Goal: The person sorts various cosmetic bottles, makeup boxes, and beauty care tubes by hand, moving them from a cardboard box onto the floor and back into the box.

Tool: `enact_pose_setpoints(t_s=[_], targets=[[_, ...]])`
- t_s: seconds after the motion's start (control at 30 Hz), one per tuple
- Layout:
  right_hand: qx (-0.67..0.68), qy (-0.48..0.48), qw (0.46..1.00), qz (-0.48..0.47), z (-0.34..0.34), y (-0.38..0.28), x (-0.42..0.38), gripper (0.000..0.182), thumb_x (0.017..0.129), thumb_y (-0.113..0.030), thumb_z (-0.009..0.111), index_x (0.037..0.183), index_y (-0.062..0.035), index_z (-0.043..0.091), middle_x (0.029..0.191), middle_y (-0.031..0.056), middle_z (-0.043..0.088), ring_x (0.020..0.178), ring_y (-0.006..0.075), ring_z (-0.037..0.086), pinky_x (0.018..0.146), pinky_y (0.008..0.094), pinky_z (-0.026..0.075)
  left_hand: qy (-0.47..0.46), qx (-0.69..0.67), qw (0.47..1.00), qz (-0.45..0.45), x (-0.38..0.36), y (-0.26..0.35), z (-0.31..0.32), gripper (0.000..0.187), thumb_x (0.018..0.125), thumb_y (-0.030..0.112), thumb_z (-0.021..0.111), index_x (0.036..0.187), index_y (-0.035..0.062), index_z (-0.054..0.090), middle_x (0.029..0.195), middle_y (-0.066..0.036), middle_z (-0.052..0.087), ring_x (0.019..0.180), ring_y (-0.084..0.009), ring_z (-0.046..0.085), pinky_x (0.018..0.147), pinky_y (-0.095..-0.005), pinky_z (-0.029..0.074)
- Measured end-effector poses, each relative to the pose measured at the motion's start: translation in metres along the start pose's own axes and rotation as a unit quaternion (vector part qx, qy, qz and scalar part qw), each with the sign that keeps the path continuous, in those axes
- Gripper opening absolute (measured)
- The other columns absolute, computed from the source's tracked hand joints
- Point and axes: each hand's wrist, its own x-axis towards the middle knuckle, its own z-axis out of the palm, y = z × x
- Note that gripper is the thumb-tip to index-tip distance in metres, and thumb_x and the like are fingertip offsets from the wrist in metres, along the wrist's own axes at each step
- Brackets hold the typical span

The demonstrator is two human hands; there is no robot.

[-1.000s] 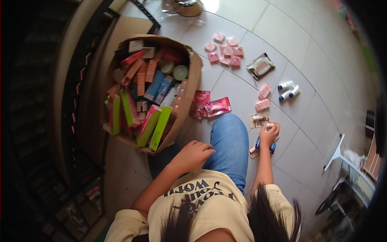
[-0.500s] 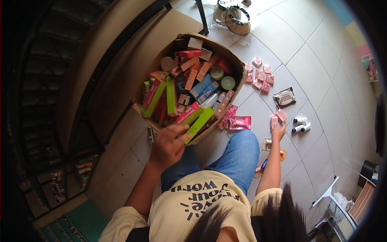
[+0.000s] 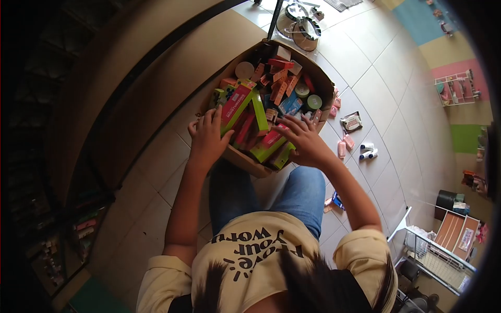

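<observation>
A cardboard carton full of small packages stands on the floor before my knees. My left hand is at its near left rim, fingers spread, beside a long pink and green box lying on the pile. My right hand reaches over the near right side, fingers apart, above another pink and green box and touching or close to it. Orange boxes, round green-lidded jars and a blue box fill the rest of the carton.
Right of the carton, the tiled floor holds pink packages, a wipes pack and white tubes with dark caps. Plastic-wrapped round items stand behind. A white wire rack is at lower right.
My right hand has left the pink packages on the floor and come over the carton. My left hand has moved off the green box to the carton's left rim. The view has shifted.
</observation>
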Motion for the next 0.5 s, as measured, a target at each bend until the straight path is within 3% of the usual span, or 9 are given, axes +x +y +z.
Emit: enact_pose_setpoints(t_s=[0.13,0.27,0.3,0.4,0.5], targets=[[-0.075,-0.19,0.978,-0.036,0.001,-0.004,0.031,0.082,0.055,-0.026,0.077,0.132,-0.0173,0.049,0.125,0.0122,0.051,0.126,0.0281,0.045,0.11,0.062,0.021,-0.018,-0.02,0.998,-0.061,0.011,0.002,-0.004,0.063,0.08,0.036,0.07,0.131,0.0092,0.045,0.129,-0.011,0.049,0.117,-0.0253,0.051,0.097,-0.0463,0.028],[-0.101,-0.176,0.978,-0.046,-0.001,-0.01,0.029,0.092,0.05,-0.032,0.082,0.134,-0.0182,0.046,0.119,0.0089,0.054,0.119,0.0277,0.05,0.104,0.059,0.03,0.041,-0.176,0.981,-0.067,0.001,-0.013,-0.004,0.054,0.079,0.03,0.072,0.121,0.0078,0.047,0.119,-0.011,0.055,0.111,-0.0258,0.055,0.097,-0.0444,0.031],[-0.11,-0.166,0.978,-0.06,-0.001,-0.009,0.029,0.087,0.052,-0.033,0.082,0.13,-0.0163,0.049,0.115,0.0089,0.054,0.115,0.0281,0.051,0.099,0.0571,0.034,0.067,-0.209,0.973,-0.068,-0.002,-0.017,-0.002,0.051,0.079,0.027,0.072,0.118,0.0076,0.046,0.117,-0.011,0.056,0.109,-0.0266,0.056,0.097,-0.0439,0.032],[-0.101,-0.152,0.98,-0.085,-0.01,-0.011,0.031,0.075,0.054,-0.037,0.081,0.12,-0.0121,0.055,0.103,0.0089,0.056,0.104,0.0291,0.054,0.087,0.0504,0.044,0.193,-0.409,0.883,-0.125,-0.007,-0.021,-0.009,0.052,0.079,0.022,0.073,0.119,0.0063,0.044,0.114,-0.014,0.057,0.107,-0.0281,0.058,0.096,-0.0394,0.039],[-0.025,-0.18,0.98,-0.082,-0.016,-0.001,0.025,0.065,0.058,-0.034,0.081,0.113,-0.0107,0.056,0.099,0.0086,0.056,0.1,0.0294,0.055,0.076,0.0397,0.049,0.253,-0.385,0.877,-0.138,-0.008,-0.042,0.0,0.052,0.082,0.019,0.072,0.121,0.004,0.042,0.111,-0.015,0.06,0.106,-0.0267,0.059,0.094,-0.0349,0.044]])
